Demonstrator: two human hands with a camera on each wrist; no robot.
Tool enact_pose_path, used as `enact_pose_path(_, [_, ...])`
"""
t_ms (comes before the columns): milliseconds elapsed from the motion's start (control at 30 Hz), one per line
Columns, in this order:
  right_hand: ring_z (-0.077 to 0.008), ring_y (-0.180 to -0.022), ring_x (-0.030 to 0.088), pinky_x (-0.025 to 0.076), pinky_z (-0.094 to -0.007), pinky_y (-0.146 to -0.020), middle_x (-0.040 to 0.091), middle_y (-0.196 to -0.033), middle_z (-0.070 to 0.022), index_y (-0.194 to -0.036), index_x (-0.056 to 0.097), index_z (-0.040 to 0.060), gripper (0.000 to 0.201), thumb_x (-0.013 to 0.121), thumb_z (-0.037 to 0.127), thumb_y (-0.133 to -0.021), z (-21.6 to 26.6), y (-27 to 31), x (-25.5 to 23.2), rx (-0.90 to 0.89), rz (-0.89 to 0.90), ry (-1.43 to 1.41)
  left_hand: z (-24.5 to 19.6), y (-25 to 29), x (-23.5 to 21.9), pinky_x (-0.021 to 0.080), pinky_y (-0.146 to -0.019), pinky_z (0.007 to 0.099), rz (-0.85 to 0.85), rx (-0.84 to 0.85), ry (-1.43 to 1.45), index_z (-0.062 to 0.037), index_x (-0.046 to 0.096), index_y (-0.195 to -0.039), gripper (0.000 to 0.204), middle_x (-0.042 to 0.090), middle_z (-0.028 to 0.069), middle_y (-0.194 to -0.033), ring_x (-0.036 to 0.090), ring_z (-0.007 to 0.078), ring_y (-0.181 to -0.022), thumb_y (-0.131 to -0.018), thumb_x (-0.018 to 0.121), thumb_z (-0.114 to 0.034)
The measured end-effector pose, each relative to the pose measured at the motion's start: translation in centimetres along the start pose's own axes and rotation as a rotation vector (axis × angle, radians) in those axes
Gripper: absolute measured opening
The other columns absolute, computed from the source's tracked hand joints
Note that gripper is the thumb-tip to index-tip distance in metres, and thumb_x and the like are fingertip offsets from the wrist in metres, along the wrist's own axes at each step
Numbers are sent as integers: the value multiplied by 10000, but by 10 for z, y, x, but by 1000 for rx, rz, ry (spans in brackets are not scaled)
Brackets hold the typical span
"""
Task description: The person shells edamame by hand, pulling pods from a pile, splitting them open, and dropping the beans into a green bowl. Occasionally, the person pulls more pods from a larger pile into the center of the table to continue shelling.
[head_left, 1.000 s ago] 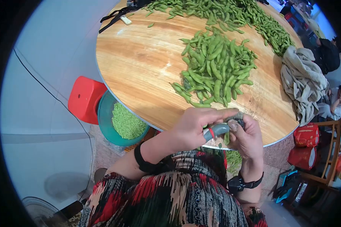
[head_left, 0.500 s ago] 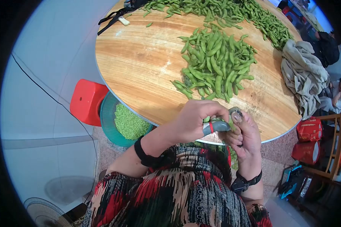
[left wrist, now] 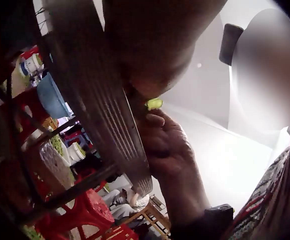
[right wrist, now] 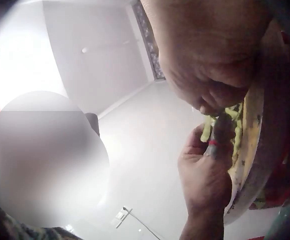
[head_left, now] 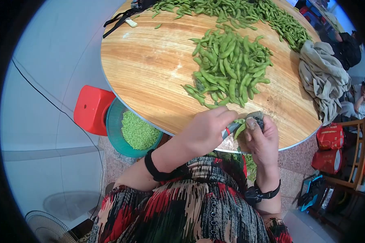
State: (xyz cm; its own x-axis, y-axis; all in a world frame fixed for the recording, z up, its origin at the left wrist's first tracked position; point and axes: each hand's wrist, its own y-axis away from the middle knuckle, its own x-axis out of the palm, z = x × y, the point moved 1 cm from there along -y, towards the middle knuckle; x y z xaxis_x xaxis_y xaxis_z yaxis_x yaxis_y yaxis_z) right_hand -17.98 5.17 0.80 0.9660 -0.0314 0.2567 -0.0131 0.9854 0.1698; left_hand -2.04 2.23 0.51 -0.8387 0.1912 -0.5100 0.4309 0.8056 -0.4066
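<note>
The right hand [head_left: 263, 135] pinches a green soybean pod [head_left: 240, 131] at the near edge of the round wooden table [head_left: 146, 69]. Grey wrapping covers a finger of that hand. The left hand [head_left: 207, 129] meets it from the left, its curled fingers at the pod's upper end. A grey sleeve with a red band [head_left: 227, 131] covers the left thumb. In the right wrist view, green pod parts [right wrist: 205, 129] show beside that thumb. Between the hands in the left wrist view, a yellow-green tip [left wrist: 154, 104] peeks out. A loose pile of pods [head_left: 231, 67] lies just beyond both hands.
A larger pod heap [head_left: 247, 10] spreads along the table's far side. Left below the edge, a teal basin [head_left: 111, 129] with shelled beans stands next to a red stool [head_left: 91, 109]. A crumpled grey cloth [head_left: 324, 77] hangs over the right edge. Red bags [head_left: 330, 135] sit beyond it.
The left hand has drawn slightly back from the right, its fingers more bunched. The right hand has turned, and the pod shows more plainly between them.
</note>
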Motion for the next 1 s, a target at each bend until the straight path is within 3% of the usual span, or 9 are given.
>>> enact_pose_path(200, [-50,-512,444,351,-208,-462,502,-587,14,-808,549,15,96,569,92,-862,-5,3,6,-78,-27,233,-13,3,0,461,-580,387,118,14,-243,3,572,-979,337,508,139,-770,561,322,-674,-646,549,43])
enact_pose_path(333, [-88,-537,490,400,-258,-494,517,-592,-9,-802,555,-2,76,591,59,-829,-9,2,8,-467,-133,737,-7,6,5,462,-583,380,108,40,-250,11,568,-991,353,517,147,-771,557,328,-672,-640,553,46])
enact_pose_path(500, [-67,-473,450,334,-211,-430,514,-590,-7,-796,563,8,101,575,98,-840,7,13,2,93,139,-152,-1,8,-32,435,-514,290,269,-32,164,20,594,-953,237,570,114,-706,554,225,-580,-719,556,23])
enact_pose_path(567, [-55,-464,435,313,-197,-421,506,-586,-1,-797,564,9,112,574,111,-843,13,18,-5,87,201,-178,-1,18,-59,377,-466,210,288,-352,362,14,615,-912,139,591,54,-674,511,97,-535,-792,559,-30])
enact_pose_path(633, [-92,-448,452,343,-226,-418,507,-555,-18,-820,574,6,136,595,140,-833,16,16,-25,28,457,-1,15,41,-84,312,-421,180,-53,-472,506,1,618,-921,133,565,2,-683,440,19,-519,-837,545,-71])
enact_pose_path(733, [-181,-454,488,399,-280,-448,522,-551,-68,-836,585,14,157,617,167,-814,35,6,5,-307,482,774,46,83,-129,252,-433,149,-573,-515,532,-7,615,-944,154,551,7,-685,351,7,-481,-872,492,-64])
enact_pose_path(800, [-269,-519,543,444,-339,-495,552,-603,-119,-890,579,36,185,633,182,-790,23,-5,15,-321,331,994,74,118,-157,367,-510,169,-654,-555,480,2,611,-991,189,600,45,-738,472,53,-551,-850,488,-15])
enact_pose_path(900, [-304,-576,591,463,-381,-506,600,-673,-132,-904,531,50,209,632,179,-773,11,-22,29,-543,138,1355,92,142,-170,446,-835,352,-188,-776,-864,-22,592,-1095,418,605,173,-1040,575,323,-986,-708,484,94])
enact_pose_path(1000, [-307,-549,581,463,-377,-494,596,-649,-130,-873,525,48,196,627,187,-779,10,-20,32,-521,211,1439,58,121,-153,433,-854,373,-309,-431,-1118,-28,609,-1063,430,588,178,-1049,552,349,-991,-675,494,118])
